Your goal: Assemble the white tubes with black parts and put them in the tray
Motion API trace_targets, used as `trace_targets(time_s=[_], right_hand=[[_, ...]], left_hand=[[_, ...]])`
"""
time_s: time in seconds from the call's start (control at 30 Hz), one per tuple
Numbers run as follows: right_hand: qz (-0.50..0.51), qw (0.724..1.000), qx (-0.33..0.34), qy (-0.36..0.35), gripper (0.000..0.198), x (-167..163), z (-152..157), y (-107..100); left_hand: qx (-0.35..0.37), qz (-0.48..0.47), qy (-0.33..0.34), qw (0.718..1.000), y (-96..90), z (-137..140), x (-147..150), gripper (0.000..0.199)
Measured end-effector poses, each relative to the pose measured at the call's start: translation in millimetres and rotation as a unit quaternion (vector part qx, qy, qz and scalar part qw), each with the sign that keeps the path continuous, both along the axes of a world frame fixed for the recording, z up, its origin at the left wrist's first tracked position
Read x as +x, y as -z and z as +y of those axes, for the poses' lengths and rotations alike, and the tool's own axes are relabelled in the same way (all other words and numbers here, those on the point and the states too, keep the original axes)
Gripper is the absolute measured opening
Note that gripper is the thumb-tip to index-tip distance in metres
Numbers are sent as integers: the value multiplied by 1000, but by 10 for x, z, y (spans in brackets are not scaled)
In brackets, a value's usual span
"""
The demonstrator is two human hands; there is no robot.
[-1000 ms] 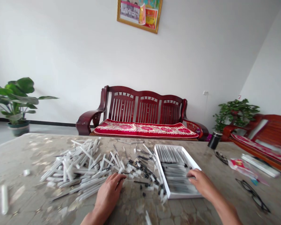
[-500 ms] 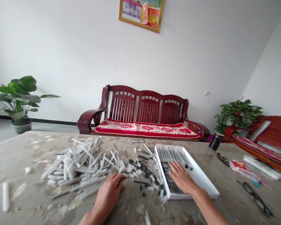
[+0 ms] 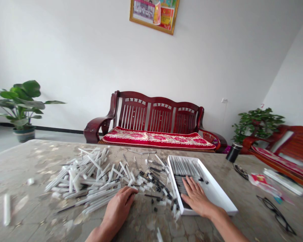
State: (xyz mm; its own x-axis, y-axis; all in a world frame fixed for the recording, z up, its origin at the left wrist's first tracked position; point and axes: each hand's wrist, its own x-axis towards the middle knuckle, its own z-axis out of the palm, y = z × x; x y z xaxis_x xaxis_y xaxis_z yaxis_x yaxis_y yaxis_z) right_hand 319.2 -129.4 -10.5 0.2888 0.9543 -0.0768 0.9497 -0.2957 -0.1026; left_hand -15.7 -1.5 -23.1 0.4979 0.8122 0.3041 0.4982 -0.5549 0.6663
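My right hand (image 3: 195, 198) lies flat with fingers spread over the near part of a shallow white box (image 3: 215, 195), on top of dark slim pens. More pens with translucent barrels (image 3: 183, 165) line the far part of the box in a row. On the table to the left, my left hand (image 3: 118, 205) rests with its fingers curled together; their undersides are hidden, so I cannot see whether anything is in them. Beyond it spreads a heap of white tubes (image 3: 89, 168). Small black caps (image 3: 158, 181) and clear pieces lie scattered between heap and box.
Right of the box are eyeglasses (image 3: 276, 215), a plastic bag with red print (image 3: 261, 181), a long white case (image 3: 284, 181) and a black cup (image 3: 233, 153). One white tube (image 3: 6, 210) lies far left. Behind the table stands a wooden bench (image 3: 160, 114).
My right hand has shifted slightly within the box, its fingers a little more spread. The left hand has stayed nearly in place; the view has moved slightly.
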Motion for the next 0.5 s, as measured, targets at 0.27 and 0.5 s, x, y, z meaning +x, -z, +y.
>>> trace_targets(time_s=[0.27, 0.5], right_hand=[[5, 999, -34, 22, 71, 28, -12, -44], [96, 979, 180, -10, 51, -352, 295, -270]], left_hand=[[-9, 33, 11, 999, 0, -42, 11, 28], [34, 84, 31, 995, -30, -117, 40, 27]])
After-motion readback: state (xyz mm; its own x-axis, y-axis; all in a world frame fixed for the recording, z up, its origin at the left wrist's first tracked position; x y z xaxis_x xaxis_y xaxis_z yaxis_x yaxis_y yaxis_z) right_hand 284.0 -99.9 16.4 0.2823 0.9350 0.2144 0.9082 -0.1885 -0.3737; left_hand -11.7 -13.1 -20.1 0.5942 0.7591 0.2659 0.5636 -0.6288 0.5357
